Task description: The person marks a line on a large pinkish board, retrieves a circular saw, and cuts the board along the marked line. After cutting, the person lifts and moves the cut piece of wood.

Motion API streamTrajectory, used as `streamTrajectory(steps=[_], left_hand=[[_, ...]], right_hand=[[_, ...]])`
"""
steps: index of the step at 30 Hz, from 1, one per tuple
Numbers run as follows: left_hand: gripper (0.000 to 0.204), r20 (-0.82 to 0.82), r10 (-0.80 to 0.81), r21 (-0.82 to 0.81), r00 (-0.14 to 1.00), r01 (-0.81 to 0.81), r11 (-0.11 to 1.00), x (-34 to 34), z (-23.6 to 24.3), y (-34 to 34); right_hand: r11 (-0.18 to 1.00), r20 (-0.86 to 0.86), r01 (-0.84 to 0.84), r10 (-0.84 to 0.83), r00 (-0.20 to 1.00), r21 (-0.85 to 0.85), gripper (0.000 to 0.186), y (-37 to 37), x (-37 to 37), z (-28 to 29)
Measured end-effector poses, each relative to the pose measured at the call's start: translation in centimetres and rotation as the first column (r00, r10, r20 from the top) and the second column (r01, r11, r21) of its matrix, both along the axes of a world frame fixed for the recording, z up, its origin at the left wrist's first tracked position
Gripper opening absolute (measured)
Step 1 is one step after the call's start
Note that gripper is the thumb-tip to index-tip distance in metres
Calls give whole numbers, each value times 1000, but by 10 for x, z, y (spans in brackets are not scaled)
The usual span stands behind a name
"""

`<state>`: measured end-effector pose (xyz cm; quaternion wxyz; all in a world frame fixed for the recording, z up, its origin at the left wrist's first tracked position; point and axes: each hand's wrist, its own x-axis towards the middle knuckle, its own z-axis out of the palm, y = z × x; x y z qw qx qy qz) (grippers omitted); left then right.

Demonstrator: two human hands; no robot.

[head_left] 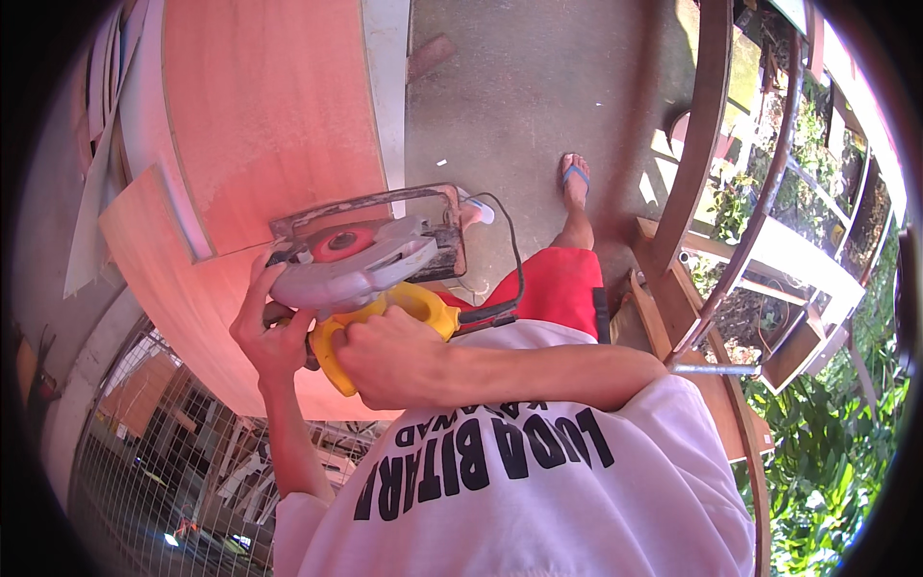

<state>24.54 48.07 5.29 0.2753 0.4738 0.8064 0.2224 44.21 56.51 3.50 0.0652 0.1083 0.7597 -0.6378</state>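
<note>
A circular saw (358, 276) with a grey blade guard, a metal base plate and a yellow handle is held up in front of my chest. It is turned on its side, so the base plate faces away from me. My right hand (389, 358) is wrapped round the yellow handle. At the saw's front end, my left hand (269, 322) grips the dark knob and the edge of the guard. A black cord (517, 240) loops out from the rear of the handle. Beneath and beyond the saw lies a reddish plywood sheet (269, 115); whether the base plate touches it, I cannot tell.
A second plywood piece (173, 279) lies to the left. Wire mesh (144, 452) stands at lower left, with stacked scraps behind it. A wood offcut (431, 58) rests on the concrete floor (538, 87). Wooden beams and a metal rail (760, 221) run along the right, beside plants.
</note>
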Motion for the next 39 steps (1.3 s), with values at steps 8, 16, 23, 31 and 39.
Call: streamTrajectory(steps=[8, 16, 23, 31, 39], left_hand=[[53, 4, 38, 4, 999, -38, 999, -11, 3, -2], [57, -19, 63, 74, 998, -61, 995, -22, 1, -7], [57, -6, 111, 74, 994, -111, 991, -41, 2, -19], [56, -11, 84, 56, 996, -84, 995, -59, 11, -24], [56, 15, 97, 92, 995, -98, 991, -72, 13, -30]], right_hand=[[1000, -35, -12, 12, 999, 8, 29, 0, -13, 3], [1000, -53, -2, 3, 999, 27, 30, -3, -25, 6], [999, -91, 12, -8, 996, 41, 28, -15, -44, 3], [998, -125, 32, -26, 992, 47, 26, -23, -65, 7], [996, -118, -31, 41, 992, 88, 29, -26, -78, 15]])
